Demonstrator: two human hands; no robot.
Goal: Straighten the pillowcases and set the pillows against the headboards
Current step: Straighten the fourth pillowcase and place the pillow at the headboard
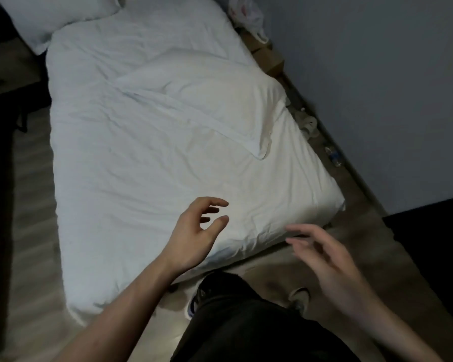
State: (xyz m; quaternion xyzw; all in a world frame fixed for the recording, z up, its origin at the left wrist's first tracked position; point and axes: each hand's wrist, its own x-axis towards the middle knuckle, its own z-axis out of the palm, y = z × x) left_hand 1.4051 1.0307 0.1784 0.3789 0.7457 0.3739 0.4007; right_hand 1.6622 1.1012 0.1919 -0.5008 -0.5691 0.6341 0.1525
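Head | left hand [194, 236] fingers loose, empty | right hand [324, 259] blurred, spread | far pillow [50, 14] cropped

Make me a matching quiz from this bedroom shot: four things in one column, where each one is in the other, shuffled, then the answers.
1. near pillow
2. far pillow
3. plastic bag
4. left hand

A. on the floor by the wall
B. over the near edge of the mattress, holding nothing
C. at the mattress's far left corner
D. on the mattress's right side

Pairs: 1-D, 2-C, 3-A, 4-B
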